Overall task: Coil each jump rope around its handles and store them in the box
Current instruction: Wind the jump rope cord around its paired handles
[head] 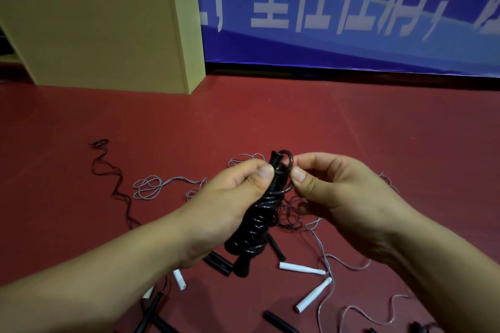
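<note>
A black jump rope (259, 213) is wound in tight coils around its two black handles, held above the red floor at the frame's middle. My left hand (230, 197) grips the bundle near its top, thumb pressed on the handles. My right hand (322, 186) pinches the rope's last loop (287, 159) at the top end of the handles. The yellowish box (108, 35) stands on the floor at the far left, against the wall.
Loose ropes lie on the red floor: grey cords (151, 186) with white handles (300, 269), (313, 295), a thin dark cord (116, 186) at left, and black handles (219, 262), (278, 322) near me. A blue banner (351, 8) covers the wall behind.
</note>
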The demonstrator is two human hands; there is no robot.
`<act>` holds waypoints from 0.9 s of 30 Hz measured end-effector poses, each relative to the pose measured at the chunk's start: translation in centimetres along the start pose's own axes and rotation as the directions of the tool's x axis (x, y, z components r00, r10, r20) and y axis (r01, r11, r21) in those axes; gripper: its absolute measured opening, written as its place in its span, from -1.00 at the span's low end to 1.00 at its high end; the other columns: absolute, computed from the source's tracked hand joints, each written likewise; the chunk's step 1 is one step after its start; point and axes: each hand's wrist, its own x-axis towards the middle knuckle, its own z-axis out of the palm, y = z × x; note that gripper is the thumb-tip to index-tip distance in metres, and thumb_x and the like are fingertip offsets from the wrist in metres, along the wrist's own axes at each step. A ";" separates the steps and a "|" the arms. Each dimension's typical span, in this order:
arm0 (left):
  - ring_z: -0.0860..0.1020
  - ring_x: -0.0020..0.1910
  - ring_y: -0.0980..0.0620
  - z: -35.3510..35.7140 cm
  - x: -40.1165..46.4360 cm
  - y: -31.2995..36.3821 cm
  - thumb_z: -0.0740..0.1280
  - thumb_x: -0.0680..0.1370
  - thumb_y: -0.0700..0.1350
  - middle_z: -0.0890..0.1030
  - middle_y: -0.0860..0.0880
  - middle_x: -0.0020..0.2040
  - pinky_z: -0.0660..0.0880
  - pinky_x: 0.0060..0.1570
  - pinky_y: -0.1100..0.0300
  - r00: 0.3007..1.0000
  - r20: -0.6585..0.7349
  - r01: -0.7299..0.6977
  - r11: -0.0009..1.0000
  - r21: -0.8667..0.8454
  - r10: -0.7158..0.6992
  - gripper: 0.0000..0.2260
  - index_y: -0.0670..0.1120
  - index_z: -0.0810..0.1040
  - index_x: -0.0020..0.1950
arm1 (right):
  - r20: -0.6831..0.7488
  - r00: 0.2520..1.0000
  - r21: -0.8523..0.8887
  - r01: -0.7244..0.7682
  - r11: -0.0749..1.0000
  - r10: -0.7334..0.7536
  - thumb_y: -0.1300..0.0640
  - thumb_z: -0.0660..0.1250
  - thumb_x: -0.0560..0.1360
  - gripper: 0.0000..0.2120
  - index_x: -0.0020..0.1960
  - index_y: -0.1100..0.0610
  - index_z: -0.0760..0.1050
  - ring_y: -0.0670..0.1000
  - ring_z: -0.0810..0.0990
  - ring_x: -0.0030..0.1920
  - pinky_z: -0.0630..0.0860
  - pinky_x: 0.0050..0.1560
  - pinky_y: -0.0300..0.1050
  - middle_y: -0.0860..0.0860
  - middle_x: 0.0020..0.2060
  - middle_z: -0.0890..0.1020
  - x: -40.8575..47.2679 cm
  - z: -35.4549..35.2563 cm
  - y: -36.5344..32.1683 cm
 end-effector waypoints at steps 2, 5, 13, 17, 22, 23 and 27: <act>0.50 -0.17 0.08 0.2 -0.1 -0.1 0.18 0.60 0.11 0.58 0.04 -0.19 0.42 -0.05 0.12 1.000 0.019 0.005 1.000 0.002 -0.005 -0.65 -0.08 0.58 0.19 | -0.006 1.000 0.041 -0.010 0.999 0.011 0.15 0.39 0.47 -0.93 -0.11 0.16 0.58 -0.04 0.47 -0.26 0.50 -0.27 -0.23 0.06 -0.25 0.55 0.0 0.3 0.0; 0.55 -0.21 0.19 0.3 0.0 -0.3 0.15 0.55 0.10 0.62 0.14 -0.23 0.46 -0.13 0.26 0.999 0.047 0.024 0.999 -0.036 -0.022 -0.65 -0.05 0.58 0.15 | -0.058 0.998 0.032 0.022 0.999 -0.020 0.18 0.35 0.52 -0.91 -0.16 0.16 0.54 -0.10 0.51 -0.32 0.50 -0.30 -0.22 0.02 -0.32 0.56 0.1 0.8 0.3; 0.46 -0.21 -0.03 -0.1 1.2 -0.6 0.36 0.41 0.10 0.53 -0.07 -0.19 0.40 -0.13 -0.01 0.994 -0.107 -0.012 0.998 0.054 0.018 -0.69 -0.07 0.64 0.03 | -0.207 0.965 0.005 0.164 0.986 -0.159 0.22 0.30 0.57 -0.88 -0.11 0.20 0.57 -0.11 0.56 -0.40 0.46 -0.38 -0.27 0.01 -0.41 0.63 0.3 1.2 0.4; 0.48 -0.22 -0.04 -0.3 1.1 -0.6 0.34 0.44 0.05 0.58 -0.12 -0.20 0.39 -0.19 0.07 0.992 -0.127 -0.018 1.000 0.016 0.019 -0.67 -0.18 0.60 0.00 | -0.110 0.994 0.215 0.041 0.976 -0.017 0.25 0.25 0.58 -0.85 0.05 0.21 0.59 -0.07 0.51 -0.39 0.46 -0.38 -0.23 0.01 -0.38 0.60 0.4 1.2 0.3; 0.52 -0.27 -0.04 -0.4 1.0 -0.6 0.35 0.48 0.12 0.60 -0.12 -0.23 0.43 -0.29 0.14 0.995 -0.099 0.001 1.000 -0.004 -0.002 -0.64 -0.19 0.56 -0.01 | -0.050 0.996 0.043 -0.066 0.997 0.068 0.09 0.27 0.59 -0.82 -0.10 0.09 0.62 -0.10 0.46 -0.33 0.43 -0.33 -0.19 -0.04 -0.34 0.51 0.5 1.1 0.6; 0.52 -0.27 -0.03 -0.5 1.1 -0.6 0.36 0.49 0.16 0.60 -0.11 -0.23 0.43 -0.28 0.15 0.995 -0.097 0.013 1.000 0.017 -0.011 -0.63 -0.17 0.57 -0.03 | -0.037 0.995 0.044 -0.086 0.995 0.087 0.07 0.26 0.60 -0.81 -0.12 0.07 0.60 -0.10 0.48 -0.32 0.43 -0.32 -0.17 -0.06 -0.35 0.53 0.5 1.1 0.6; 0.51 -0.26 -0.01 -2.0 1.3 -0.6 0.40 0.44 0.21 0.57 -0.03 -0.25 0.42 -0.27 0.12 0.998 -0.011 0.068 0.981 0.183 -0.067 -0.79 0.09 0.59 -0.16 | -0.060 0.991 0.066 -0.115 0.991 0.119 0.08 0.22 0.63 -0.78 -0.04 0.18 0.56 -0.09 0.54 -0.36 0.44 -0.37 -0.18 -0.09 -0.34 0.61 0.7 1.1 0.3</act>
